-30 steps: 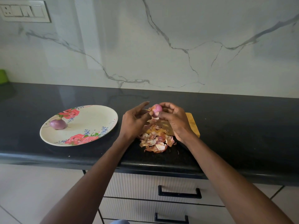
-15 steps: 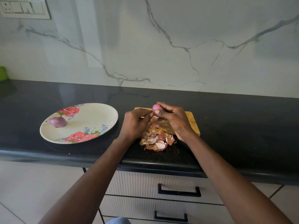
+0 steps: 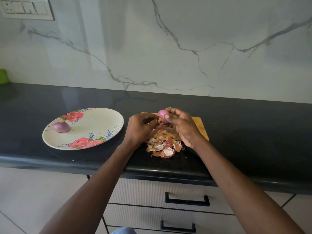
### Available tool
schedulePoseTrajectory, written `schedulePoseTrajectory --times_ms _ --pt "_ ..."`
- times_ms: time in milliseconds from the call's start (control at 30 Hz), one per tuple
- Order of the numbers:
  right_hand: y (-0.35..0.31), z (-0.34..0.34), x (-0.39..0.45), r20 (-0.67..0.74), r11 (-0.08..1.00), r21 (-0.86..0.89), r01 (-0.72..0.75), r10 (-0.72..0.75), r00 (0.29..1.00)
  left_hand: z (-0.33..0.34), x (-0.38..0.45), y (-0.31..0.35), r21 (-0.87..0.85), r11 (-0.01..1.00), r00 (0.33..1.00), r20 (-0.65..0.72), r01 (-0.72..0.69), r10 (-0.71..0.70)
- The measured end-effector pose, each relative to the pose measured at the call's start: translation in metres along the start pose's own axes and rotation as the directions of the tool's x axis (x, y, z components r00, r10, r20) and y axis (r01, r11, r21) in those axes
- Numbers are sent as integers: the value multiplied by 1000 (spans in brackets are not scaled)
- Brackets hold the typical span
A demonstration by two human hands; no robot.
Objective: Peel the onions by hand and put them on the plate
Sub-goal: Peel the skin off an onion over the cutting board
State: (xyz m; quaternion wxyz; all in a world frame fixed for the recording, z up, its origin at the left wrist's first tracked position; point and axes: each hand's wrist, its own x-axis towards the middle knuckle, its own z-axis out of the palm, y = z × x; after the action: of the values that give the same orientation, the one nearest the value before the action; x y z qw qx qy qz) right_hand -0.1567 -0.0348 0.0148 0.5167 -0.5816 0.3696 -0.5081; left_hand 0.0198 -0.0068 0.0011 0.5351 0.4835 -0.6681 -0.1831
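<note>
My right hand point(image 3: 183, 127) grips a small pink onion point(image 3: 162, 114) above the wooden cutting board point(image 3: 201, 128). Just left of it, my left hand point(image 3: 141, 128) has its fingers curled and pinches a strip of dry skin point(image 3: 160, 121) hanging from the onion's underside. A pile of loose onion skins point(image 3: 164, 146) lies below both hands, partly on the board and partly on the black counter. One peeled purple onion point(image 3: 61, 127) rests on the left side of the floral plate point(image 3: 101, 123), which sits left of my hands.
The black countertop point(image 3: 253, 132) runs along a marble wall, its front edge just below the peel pile. Drawers with black handles point(image 3: 187, 200) are underneath. A green object point(image 3: 3, 76) shows at the far left edge and a switch panel point(image 3: 25, 8) on the wall.
My left hand's fingers, stretched out a second ago, have curled in and taken hold of skin at the onion. The right hand still holds the onion in about the same place.
</note>
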Motion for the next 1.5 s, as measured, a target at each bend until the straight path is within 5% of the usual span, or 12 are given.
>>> schedulePoseTrajectory --times_ms 233,500,633,767,967,1267,1500 --pt "-9 2 -8 51 997 71 -17 13 999 0 -3 7 26 996 995 -43 -87 88" --pt "0 3 -2 -73 990 -139 29 -40 997 3 -1 -2 159 982 994 -12 -103 106" --pt "-4 4 -4 -62 999 17 -32 33 998 5 -1 -2 234 928 956 43 -291 289" --pt "-8 5 -7 -11 995 77 -70 71 997 3 -1 -5 210 918 937 -31 -335 349" --pt "-10 6 -9 42 988 100 -114 110 993 7 0 -1 79 974 974 -58 -213 218" --pt "-9 1 -8 156 990 73 -118 105 982 -1 1 6 -178 980 994 78 85 -72" --pt "-10 2 -8 193 985 102 -138 116 974 5 2 4 -205 969 990 17 139 -138"
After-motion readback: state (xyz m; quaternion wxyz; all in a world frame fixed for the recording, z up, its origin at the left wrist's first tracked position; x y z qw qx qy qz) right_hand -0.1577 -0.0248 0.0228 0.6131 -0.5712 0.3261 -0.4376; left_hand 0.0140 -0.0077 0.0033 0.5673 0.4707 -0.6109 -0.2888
